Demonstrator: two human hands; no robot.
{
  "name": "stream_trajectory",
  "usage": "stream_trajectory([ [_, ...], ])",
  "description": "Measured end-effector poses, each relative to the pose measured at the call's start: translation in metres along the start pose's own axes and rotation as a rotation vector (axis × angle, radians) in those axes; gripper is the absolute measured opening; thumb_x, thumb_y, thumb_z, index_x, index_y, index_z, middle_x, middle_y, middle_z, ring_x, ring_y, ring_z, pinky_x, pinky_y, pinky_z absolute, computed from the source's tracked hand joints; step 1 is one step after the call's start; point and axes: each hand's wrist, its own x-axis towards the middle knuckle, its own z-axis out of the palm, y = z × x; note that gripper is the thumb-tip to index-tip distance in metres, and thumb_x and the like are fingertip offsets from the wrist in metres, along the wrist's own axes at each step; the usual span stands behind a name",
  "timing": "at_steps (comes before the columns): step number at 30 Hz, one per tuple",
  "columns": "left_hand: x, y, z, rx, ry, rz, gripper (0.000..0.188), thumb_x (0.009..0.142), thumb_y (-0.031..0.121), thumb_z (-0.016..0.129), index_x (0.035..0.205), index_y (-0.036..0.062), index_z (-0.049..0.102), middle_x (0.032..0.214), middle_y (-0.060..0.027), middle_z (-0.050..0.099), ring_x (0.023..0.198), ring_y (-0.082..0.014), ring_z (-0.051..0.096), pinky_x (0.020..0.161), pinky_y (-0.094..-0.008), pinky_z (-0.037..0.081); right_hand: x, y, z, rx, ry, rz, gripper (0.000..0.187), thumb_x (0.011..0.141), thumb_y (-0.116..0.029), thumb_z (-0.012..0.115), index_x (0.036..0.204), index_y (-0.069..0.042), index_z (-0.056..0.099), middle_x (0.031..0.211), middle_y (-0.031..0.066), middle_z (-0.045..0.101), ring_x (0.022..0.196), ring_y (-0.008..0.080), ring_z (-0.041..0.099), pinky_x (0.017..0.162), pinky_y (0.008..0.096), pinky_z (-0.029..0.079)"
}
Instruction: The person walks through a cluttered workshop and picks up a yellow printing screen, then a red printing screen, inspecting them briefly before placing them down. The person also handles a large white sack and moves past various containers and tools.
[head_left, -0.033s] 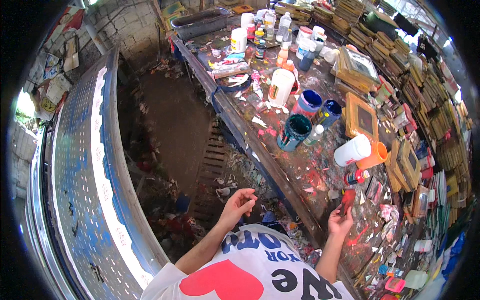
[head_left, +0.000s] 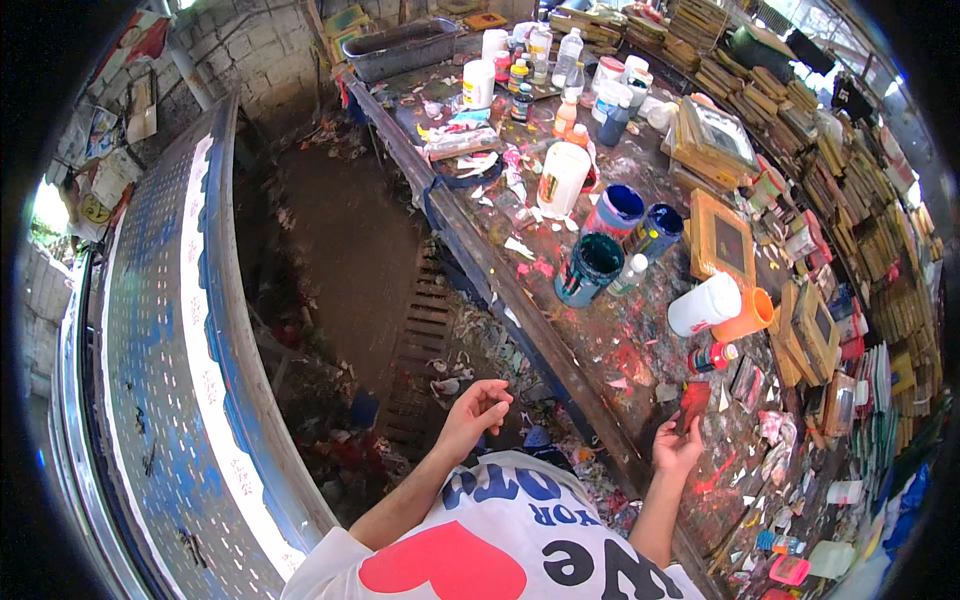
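"What was first?"

"A long spotted board (head_left: 150,330). Next, the left hand (head_left: 474,414), half curled and empty."

"Then?"

"The right hand (head_left: 680,442), loosely bent over the tabletop (head_left: 622,345). Right at it was a flat red piece (head_left: 695,396) (I couldn't tell if it was gripped), near a small red bottle (head_left: 711,357)."

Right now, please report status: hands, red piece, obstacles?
Left hand looks empty, fingers curled. Right hand at red piece; grip unclear. Small red bottle lies just beyond.

Workshop (paint pots (head_left: 579,283), wooden frames (head_left: 706,240))
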Motion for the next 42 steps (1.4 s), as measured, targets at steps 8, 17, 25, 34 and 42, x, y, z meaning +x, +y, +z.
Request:
stream_trajectory([
  [8,0.045,0.014,-0.017,0.279,-0.182,0.04,0.033,0.106,0.014,0.067,0.137,0.0087,0.062,0.112,-0.0006,0.066,0.08,-0.0048,0.056,0.063,-0.0221,0.046,-0.05,0.03,0.025,0.054,-0.079,-0.068,0.024,0.104,-0.023,0.07,0.124,-0.011,0.07,0.12,0.0053,0.076,0.103,0.023,0.069,0.081,0.0378,0.054],
  [17,0.087,0.043,0.055,-0.524,-0.742,-0.216,0.04,0.096,0.006,0.067,0.135,0.0051,0.057,0.128,-0.009,0.061,0.088,-0.0143,0.058,0.071,-0.0273,0.047,-0.105,0.018,-0.003,0.171,-0.174,-0.229,0.027,0.103,-0.021,0.069,0.128,-0.01,0.07,0.127,0.0067,0.075,0.109,0.0238,0.068,0.088,0.0393,0.052],
  [25,0.104,0.032,0.13,-0.418,-0.853,-0.302,0.047,0.089,0.004,0.066,0.136,0.0036,0.057,0.13,-0.009,0.061,0.091,-0.0155,0.057,0.079,-0.0298,0.047,-0.117,-0.008,-0.046,0.162,-0.311,-0.308,0.032,0.103,-0.015,0.07,0.135,-0.014,0.064,0.133,0.0044,0.071,0.115,0.0228,0.067,0.094,0.043,0.053],
  [34,0.115,0.001,0.214,-0.367,-0.939,-0.305,0.047,0.091,0.003,0.064,0.137,0.005,0.057,0.13,-0.0077,0.06,0.093,-0.0148,0.059,0.081,-0.0301,0.046,-0.126,-0.064,-0.077,0.072,-0.426,-0.403,0.041,0.102,-0.015,0.07,0.141,-0.009,0.058,0.137,0.0102,0.069,0.127,0.0275,0.066,0.103,0.0472,0.055],
  [42,0.119,-0.026,0.267,-0.024,-0.872,-0.276,0.045,0.092,0.0,0.062,0.137,0.0064,0.06,0.124,-0.0057,0.061,0.094,-0.0137,0.06,0.081,-0.0295,0.047,-0.116,-0.11,-0.096,0.074,-0.346,-0.408,0.045,0.101,-0.015,0.07,0.144,-0.008,0.057,0.14,0.0077,0.066,0.124,0.0247,0.064,0.099,0.0442,0.051],
])
